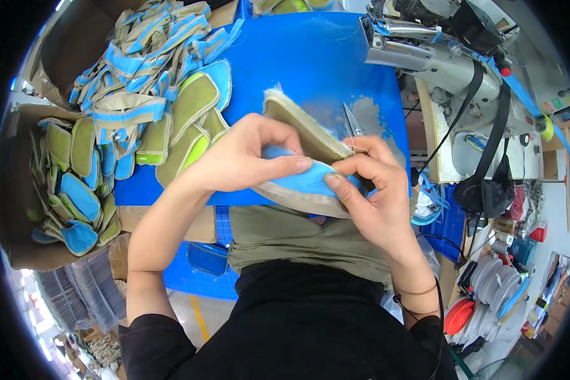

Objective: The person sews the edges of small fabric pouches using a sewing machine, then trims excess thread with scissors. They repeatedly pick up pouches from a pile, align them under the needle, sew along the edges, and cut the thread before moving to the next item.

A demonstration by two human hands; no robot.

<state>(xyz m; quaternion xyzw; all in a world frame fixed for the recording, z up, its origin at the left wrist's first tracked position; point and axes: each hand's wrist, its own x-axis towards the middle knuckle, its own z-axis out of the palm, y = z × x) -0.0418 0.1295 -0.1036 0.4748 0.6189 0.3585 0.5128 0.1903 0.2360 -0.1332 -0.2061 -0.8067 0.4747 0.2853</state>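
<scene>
Blue covers the table (pixel 304 54) I look down on from afar, with a sewing machine (pixel 427 63) at its right and a cardboard box (pixel 16 152) of soft pads (pixel 80 195) at its left. Over the near edge is a blue and beige cloth piece (pixel 311 180), an olive flap (pixel 303 125) tilted up behind. I see the left hand (pixel 250 152) and right hand (pixel 380 190) pinching it, thumbs near each other. Scissors (pixel 352 119) lie just beyond.

The slipper (pixel 299 182) is soft and bent, blue with a tan edge. Its greenish flat part (pixel 299 123) tilts up, fuzzy at the tip. The left hand (pixel 254 153) and right hand (pixel 379 193) hold it.
</scene>
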